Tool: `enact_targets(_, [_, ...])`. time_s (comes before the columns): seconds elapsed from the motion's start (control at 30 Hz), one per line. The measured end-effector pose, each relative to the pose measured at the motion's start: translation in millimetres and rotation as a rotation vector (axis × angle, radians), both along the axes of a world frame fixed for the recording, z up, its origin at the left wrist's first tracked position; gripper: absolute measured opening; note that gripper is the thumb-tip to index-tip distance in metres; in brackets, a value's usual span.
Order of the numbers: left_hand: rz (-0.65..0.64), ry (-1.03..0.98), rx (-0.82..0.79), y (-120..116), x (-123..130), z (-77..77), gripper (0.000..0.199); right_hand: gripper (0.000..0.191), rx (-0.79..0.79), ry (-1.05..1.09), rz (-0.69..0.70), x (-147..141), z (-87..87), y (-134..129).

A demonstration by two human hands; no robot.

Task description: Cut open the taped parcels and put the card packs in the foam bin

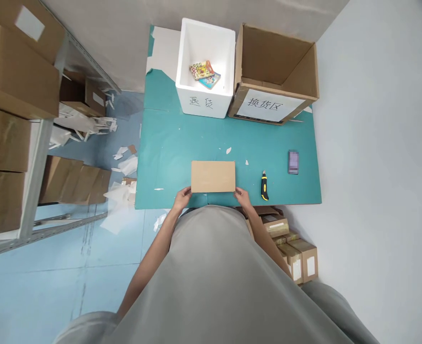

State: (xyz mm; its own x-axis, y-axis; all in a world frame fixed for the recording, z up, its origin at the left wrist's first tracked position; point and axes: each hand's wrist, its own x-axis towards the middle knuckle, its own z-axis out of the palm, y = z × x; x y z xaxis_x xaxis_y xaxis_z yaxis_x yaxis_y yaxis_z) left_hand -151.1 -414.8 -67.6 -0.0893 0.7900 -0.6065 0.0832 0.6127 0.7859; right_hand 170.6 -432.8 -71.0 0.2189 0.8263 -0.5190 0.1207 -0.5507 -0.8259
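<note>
A small closed cardboard box point(213, 177) lies at the near edge of the green table point(168, 138), straight in front of me. My left hand point(183, 197) grips its near left corner between thumb and fingers. At the near right corner, my right hand point(242, 195) holds the same box in a like way. To the right of the box lies a black and yellow utility knife point(264, 186), blade end pointing away from me. Farther right is a phone point(293, 162) with its screen blurred out.
At the back stand a white foam box point(204, 102) with colourful packets point(202, 70) inside, and an open cardboard carton point(279, 86) with a handwritten label. Shelving point(41, 148) with cartons rises at left. More cartons point(306, 258) sit below right. Paper scraps litter table and floor.
</note>
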Motion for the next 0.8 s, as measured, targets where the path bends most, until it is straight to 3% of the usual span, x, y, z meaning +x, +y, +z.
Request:
enact_targets(0.1, [0.027, 0.074, 0.042, 4.5, 6.1, 12.3, 0.034, 0.033, 0.061, 0.006, 0.043, 4.0, 10.1, 4.0])
enact_targets(0.27, [0.059, 0.182, 0.215, 23.3, 14.1, 41.2, 0.042, 0.047, 0.265, -0.101, 0.006, 18.2, 37.7, 28.2])
enact_targets(0.37, [0.043, 0.238, 0.262, 33.2, 18.2, 47.4, 0.045, 0.05, 0.301, -0.167, 0.042, 26.1, 43.6, 39.7])
enact_targets(0.47, [0.008, 0.26, 0.199, 34.6, 21.1, 33.5, 0.044, 0.053, 0.248, -0.204, 0.09, 30.6, 32.9, 40.5])
enact_targets(0.67, [0.061, 0.214, 0.046, 10.2, 20.0, -11.5, 0.043, 0.062, 0.128, -0.143, 0.015, 38.5, -9.3, 19.2])
enact_targets(0.8, [0.027, 0.203, -0.002, -1.9, 19.3, -22.0, 0.07, 0.064, 0.025, -0.108, 0.095, 39.3, -27.0, 10.3])
